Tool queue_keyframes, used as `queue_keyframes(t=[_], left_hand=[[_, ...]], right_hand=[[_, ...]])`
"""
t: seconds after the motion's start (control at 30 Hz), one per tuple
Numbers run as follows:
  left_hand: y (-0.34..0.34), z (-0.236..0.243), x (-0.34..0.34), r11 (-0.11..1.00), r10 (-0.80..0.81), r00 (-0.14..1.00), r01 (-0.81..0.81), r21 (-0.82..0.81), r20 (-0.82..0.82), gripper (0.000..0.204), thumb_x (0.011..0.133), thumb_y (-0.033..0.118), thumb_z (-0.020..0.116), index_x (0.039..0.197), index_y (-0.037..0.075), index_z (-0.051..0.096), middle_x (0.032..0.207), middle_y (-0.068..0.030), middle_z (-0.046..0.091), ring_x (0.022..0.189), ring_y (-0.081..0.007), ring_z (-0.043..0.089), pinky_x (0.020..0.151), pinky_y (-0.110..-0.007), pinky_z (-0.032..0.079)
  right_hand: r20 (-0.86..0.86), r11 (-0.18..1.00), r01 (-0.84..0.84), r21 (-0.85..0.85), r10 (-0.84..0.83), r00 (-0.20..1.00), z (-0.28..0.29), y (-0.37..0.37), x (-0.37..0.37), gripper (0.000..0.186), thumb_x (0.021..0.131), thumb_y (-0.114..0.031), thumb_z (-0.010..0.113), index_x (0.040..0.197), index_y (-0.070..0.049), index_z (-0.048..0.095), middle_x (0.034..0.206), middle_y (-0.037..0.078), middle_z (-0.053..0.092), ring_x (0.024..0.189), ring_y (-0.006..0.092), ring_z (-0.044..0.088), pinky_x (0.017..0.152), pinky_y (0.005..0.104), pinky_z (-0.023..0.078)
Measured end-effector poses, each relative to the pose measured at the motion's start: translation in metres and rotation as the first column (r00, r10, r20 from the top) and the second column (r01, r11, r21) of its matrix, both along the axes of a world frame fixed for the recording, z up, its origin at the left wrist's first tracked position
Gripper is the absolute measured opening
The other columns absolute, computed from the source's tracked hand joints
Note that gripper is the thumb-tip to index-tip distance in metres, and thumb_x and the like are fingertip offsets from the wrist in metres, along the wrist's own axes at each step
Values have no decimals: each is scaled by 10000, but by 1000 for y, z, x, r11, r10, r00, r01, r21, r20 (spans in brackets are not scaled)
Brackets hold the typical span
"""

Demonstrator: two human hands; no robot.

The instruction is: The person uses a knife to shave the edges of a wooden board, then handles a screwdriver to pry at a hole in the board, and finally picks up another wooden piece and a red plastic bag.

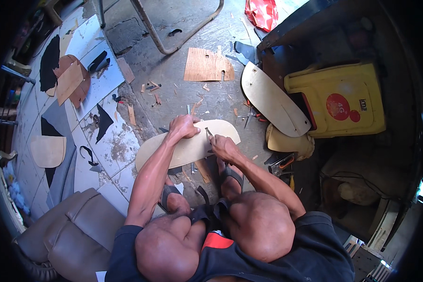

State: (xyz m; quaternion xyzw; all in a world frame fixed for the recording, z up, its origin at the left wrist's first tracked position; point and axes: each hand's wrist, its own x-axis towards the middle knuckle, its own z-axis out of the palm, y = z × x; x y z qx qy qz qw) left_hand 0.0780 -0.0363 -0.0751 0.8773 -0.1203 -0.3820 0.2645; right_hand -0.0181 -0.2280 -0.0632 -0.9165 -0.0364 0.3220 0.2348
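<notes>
A cream-coloured flat board (174, 155) with rounded ends lies across in front of me, above my feet. My left hand (184, 127) is closed at its far edge, fingers curled and pressing on the board. Pinched in my right hand (224, 148) is a slim dark tool (207, 131), its tip against the board's face near the right end. The tool's kind is too small to make out. Beneath the board, a metal strip (189, 109) and a strip of wood (203, 170) stick out partly.
A similar long board (272, 101) leans by a yellow plastic container (371, 89) at right. A hand tool (282, 163) and yellow-handled screwdriver (292, 182) lie near my right forearm. Plywood (207, 66), wood chips and dark scraps (104, 123) litter the floor. A metal chair leg (150, 28) stands ahead.
</notes>
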Motion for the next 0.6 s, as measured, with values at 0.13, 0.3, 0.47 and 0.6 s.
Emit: queue_keyframes(t=[0.13,0.3,0.47,0.6], left_hand=[[-4,5,1,1000,12,1000,-12,8,-7,432,779,330,736,1208,285,724,1138,-137,724,1077,-342,682,946,-452,531],[-8,9,1,998,49,999,-50,41,17,436,771,314,738,1201,243,730,1136,-159,720,1057,-347,689,940,-448,536],[-9,1,0,999,20,999,-21,31,31,399,772,309,752,1164,240,746,1083,-150,734,1029,-345,695,915,-446,545],[-12,2,-5,999,14,1000,-15,30,24,394,767,305,750,1154,231,749,1069,-145,737,1018,-344,699,913,-440,546]], right_hand=[[-38,991,134,-30,-135,990,-16,4,-3,447,1049,-296,349,1015,73,600,939,325,648,859,483,663,747,542,536],[-13,986,-159,-46,158,987,-11,9,2,361,1003,-206,397,1027,90,602,896,326,654,797,435,697,662,498,567],[-222,992,-122,-38,110,969,-7,9,24,305,962,-133,425,1052,77,628,929,292,682,808,405,719,638,479,586],[-136,988,-148,-54,139,981,-20,7,10,276,928,-160,493,1019,50,649,897,245,698,819,374,717,673,471,586]])
